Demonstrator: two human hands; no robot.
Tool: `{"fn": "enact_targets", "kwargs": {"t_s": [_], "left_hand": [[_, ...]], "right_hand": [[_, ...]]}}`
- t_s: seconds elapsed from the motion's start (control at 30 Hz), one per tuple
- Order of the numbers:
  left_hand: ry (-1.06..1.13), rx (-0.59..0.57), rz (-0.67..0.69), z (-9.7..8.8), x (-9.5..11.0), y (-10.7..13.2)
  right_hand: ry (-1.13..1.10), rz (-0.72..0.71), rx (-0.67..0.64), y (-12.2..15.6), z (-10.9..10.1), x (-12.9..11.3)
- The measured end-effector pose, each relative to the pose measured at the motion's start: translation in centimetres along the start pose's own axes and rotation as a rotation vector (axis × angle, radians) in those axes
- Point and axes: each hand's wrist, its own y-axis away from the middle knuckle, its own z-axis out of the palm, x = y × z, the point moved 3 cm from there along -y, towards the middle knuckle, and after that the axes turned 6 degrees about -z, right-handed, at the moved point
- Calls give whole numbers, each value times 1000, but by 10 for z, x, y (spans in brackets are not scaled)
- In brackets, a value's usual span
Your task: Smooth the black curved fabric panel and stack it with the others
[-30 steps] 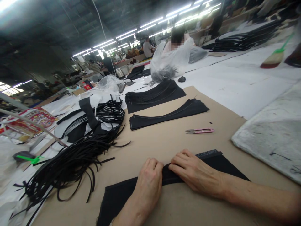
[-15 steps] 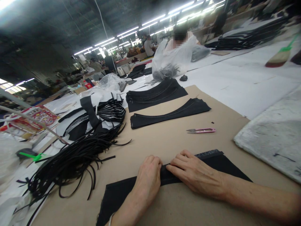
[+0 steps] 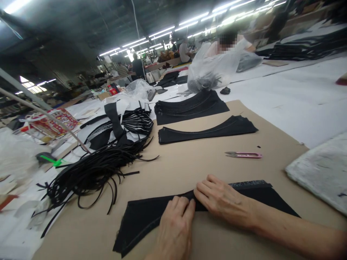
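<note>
A curved black fabric piece (image 3: 145,213) lies on the brown board in front of me, with a folded strip along its far edge. My left hand (image 3: 177,220) is closed on the middle of the cloth, its bent fingertips pressing near the folded edge. Just to the right, my right hand (image 3: 217,196) grips the same fold, thumb and fingers together. The fingertips of both hands partly hide the cloth between them. Beyond the right hand, the fold shows a rough grey band. Pink-handled thread snips (image 3: 244,155) lie farther back on the board.
Two stacks of curved black pieces, one nearer (image 3: 207,130) and one farther (image 3: 189,108), lie on the brown board (image 3: 195,164). A heap of black strips (image 3: 94,177) spreads at left. A pale slab (image 3: 322,169) stands at right. A person sits behind a clear plastic bag (image 3: 214,68).
My left hand has drawn back slightly toward me, uncovering more of the cloth's left part. The right hand stays on the fold. The whole view has shifted and tilted a little.
</note>
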Motion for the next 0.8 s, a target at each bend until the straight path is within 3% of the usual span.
{"fn": "enact_targets", "kwargs": {"t_s": [0.1, 0.27, 0.53, 0.8], "left_hand": [[-78, 48, 26, 11, 2, 13], [-128, 100, -23, 15, 2, 17], [-199, 402, -56, 17, 4, 23], [-268, 523, 4, 15, 5, 24]], "right_hand": [[37, -42, -28, -3, -2, -3], [103, -92, -48, -9, -8, -8], [127, -96, -35, -8, -2, -7], [162, -112, -61, -14, -4, -9]]}}
